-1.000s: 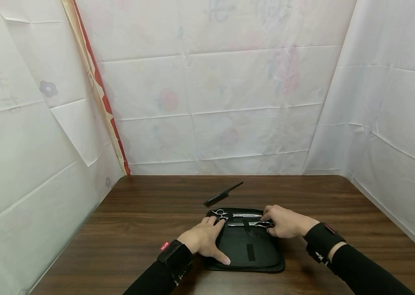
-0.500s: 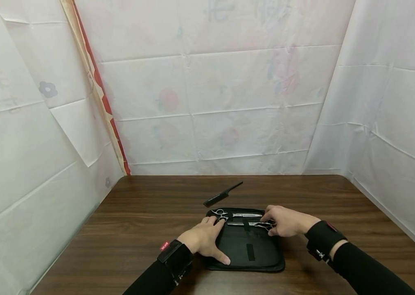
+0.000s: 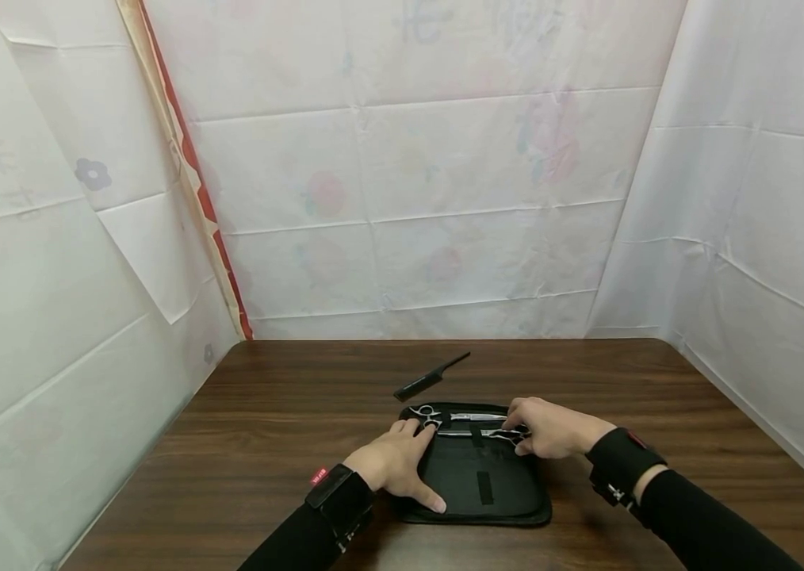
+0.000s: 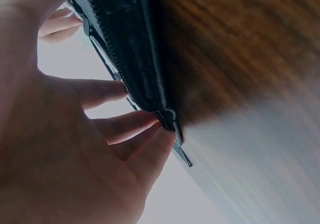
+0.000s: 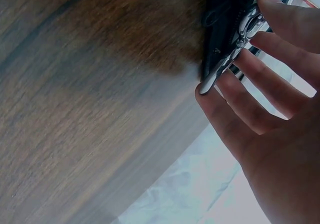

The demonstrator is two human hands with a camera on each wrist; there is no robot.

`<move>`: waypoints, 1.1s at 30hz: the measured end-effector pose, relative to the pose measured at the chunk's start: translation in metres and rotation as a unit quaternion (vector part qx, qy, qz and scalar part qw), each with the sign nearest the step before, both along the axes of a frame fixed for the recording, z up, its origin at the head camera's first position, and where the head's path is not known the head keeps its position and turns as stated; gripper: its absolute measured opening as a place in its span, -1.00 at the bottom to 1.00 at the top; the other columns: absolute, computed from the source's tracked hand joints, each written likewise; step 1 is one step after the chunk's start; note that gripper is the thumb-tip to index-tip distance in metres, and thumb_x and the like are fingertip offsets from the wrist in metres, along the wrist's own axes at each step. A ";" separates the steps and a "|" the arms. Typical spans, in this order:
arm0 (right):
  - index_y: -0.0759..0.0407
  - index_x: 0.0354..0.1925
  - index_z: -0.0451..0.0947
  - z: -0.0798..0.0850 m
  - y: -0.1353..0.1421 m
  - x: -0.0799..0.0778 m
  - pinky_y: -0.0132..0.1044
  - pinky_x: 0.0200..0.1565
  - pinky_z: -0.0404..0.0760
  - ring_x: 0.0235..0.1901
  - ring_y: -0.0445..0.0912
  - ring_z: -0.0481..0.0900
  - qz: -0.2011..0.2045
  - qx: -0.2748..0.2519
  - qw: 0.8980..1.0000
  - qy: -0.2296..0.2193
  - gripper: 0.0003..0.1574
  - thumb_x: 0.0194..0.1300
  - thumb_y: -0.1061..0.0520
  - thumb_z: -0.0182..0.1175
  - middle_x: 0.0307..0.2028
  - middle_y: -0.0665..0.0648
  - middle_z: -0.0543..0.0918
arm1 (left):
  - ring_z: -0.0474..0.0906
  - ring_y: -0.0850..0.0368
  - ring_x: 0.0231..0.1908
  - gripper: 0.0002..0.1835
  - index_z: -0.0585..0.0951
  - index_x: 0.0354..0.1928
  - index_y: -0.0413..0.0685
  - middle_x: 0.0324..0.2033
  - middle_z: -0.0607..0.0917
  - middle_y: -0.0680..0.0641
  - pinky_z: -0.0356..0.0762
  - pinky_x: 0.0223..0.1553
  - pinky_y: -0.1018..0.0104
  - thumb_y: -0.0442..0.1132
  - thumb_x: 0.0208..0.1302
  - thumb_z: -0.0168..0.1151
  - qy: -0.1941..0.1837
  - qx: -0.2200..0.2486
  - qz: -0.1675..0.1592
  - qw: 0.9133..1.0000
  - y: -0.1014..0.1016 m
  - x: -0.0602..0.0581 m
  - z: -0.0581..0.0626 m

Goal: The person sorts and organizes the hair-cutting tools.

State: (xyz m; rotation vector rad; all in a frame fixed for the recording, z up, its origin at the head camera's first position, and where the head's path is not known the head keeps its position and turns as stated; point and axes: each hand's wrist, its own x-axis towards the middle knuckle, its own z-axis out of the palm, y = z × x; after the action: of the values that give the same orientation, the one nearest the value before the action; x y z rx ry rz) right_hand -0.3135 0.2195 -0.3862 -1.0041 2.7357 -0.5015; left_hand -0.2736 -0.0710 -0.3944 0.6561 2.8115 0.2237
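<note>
A black zippered case (image 3: 452, 480) lies open on the table, two pairs of scissors inside. Across its far part lie the upper scissors (image 3: 479, 416), finger rings to the left. Below them the lower scissors (image 3: 453, 434) run under a black elastic loop (image 3: 477, 436), rings to the right. My right hand (image 3: 557, 429) holds these rings between thumb and fingers; the right wrist view shows the shiny handle (image 5: 247, 28) against the fingertips. With fingers spread, my left hand (image 3: 391, 461) rests on the case's left side, its fingertips along the zippered edge (image 4: 120, 59) in the left wrist view.
Beyond the case, a black tail comb (image 3: 422, 385) lies slanted on the brown wooden table (image 3: 288, 444). Another black loop (image 3: 485, 488) sits low in the case. White sheeting (image 3: 402, 206) hangs behind the table and on both sides.
My right hand and the lower scissors have shifted very slightly left. The left hand, case and comb stay where they were.
</note>
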 end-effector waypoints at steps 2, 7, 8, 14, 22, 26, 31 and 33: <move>0.24 0.09 0.67 0.000 0.000 0.000 0.08 0.09 0.56 0.11 0.15 0.52 -0.002 0.002 1.000 0.001 -0.60 0.27 0.27 0.39 0.05 0.09 0.56 | 0.16 -0.11 0.47 0.27 0.23 0.57 0.00 0.46 0.29 -0.16 0.36 0.34 -0.05 0.44 -0.13 0.52 0.000 0.000 0.001 1.000 0.000 0.000 0.000; 0.23 0.09 0.68 -0.001 -0.001 0.000 0.09 0.12 0.53 0.15 0.16 0.49 -0.003 0.004 1.000 0.006 -0.59 0.27 0.26 0.40 0.07 0.09 0.56 | 0.17 -0.10 0.46 0.27 0.24 0.56 0.00 0.45 0.30 -0.16 0.36 0.34 -0.05 0.44 -0.14 0.53 0.004 0.000 0.000 1.000 0.000 0.000 0.000; 0.24 0.09 0.68 -0.001 -0.001 0.000 0.10 0.13 0.53 0.16 0.17 0.48 -0.002 0.005 1.000 0.006 -0.59 0.27 0.26 0.40 0.07 0.09 0.57 | 0.18 -0.10 0.46 0.27 0.24 0.56 0.00 0.45 0.30 -0.16 0.36 0.34 -0.05 0.44 -0.14 0.53 0.005 -0.001 0.000 1.000 0.001 0.000 0.000; 0.24 0.11 0.67 -0.002 -0.003 -0.001 0.12 0.18 0.50 0.22 0.21 0.46 -0.001 0.010 1.000 0.003 -0.59 0.28 0.27 0.39 0.11 0.14 0.57 | 0.18 -0.10 0.46 0.26 0.24 0.56 0.00 0.44 0.30 -0.16 0.36 0.34 -0.06 0.44 -0.13 0.53 0.000 0.001 0.003 1.000 0.000 -0.001 0.000; 0.27 0.12 0.66 -0.001 -0.005 -0.001 0.14 0.19 0.49 0.23 0.23 0.43 -0.004 0.004 1.000 -0.002 -0.58 0.28 0.29 0.38 0.12 0.16 0.56 | 0.16 -0.11 0.47 0.27 0.23 0.57 -0.01 0.46 0.28 -0.16 0.36 0.34 -0.08 0.43 -0.14 0.54 -0.001 0.004 0.007 1.000 0.000 0.000 0.001; 0.28 0.13 0.66 -0.001 -0.007 -0.001 0.13 0.17 0.50 0.21 0.21 0.44 -0.006 0.000 1.000 -0.005 -0.57 0.29 0.29 0.38 0.12 0.15 0.56 | 0.15 -0.12 0.48 0.27 0.22 0.57 0.00 0.46 0.28 -0.16 0.36 0.34 -0.08 0.43 -0.13 0.54 -0.001 0.003 0.006 1.000 -0.001 0.000 0.001; 0.26 0.13 0.67 -0.005 -0.011 -0.002 0.07 0.11 0.54 0.17 0.16 0.45 0.003 -0.010 1.000 0.000 -0.57 0.28 0.27 0.40 0.09 0.11 0.56 | 0.17 -0.11 0.46 0.26 0.23 0.56 0.00 0.45 0.30 -0.16 0.36 0.34 -0.06 0.44 -0.13 0.53 0.005 0.000 -0.002 1.000 0.000 0.000 -0.001; 0.25 0.12 0.67 -0.006 -0.013 -0.002 0.03 0.08 0.55 0.15 0.14 0.46 0.006 -0.013 1.000 0.003 -0.57 0.27 0.27 0.40 0.08 0.08 0.56 | 0.18 -0.10 0.46 0.26 0.24 0.56 -0.01 0.44 0.31 -0.16 0.37 0.33 -0.05 0.44 -0.14 0.52 0.009 0.000 -0.005 1.000 0.000 0.000 -0.001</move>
State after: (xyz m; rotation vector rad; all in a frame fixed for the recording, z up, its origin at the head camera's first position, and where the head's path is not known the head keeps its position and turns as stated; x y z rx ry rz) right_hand -0.3154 0.2068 -0.3923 -1.0295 2.7341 -0.5341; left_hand -0.2737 -0.0706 -0.3957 0.6739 2.8250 0.2171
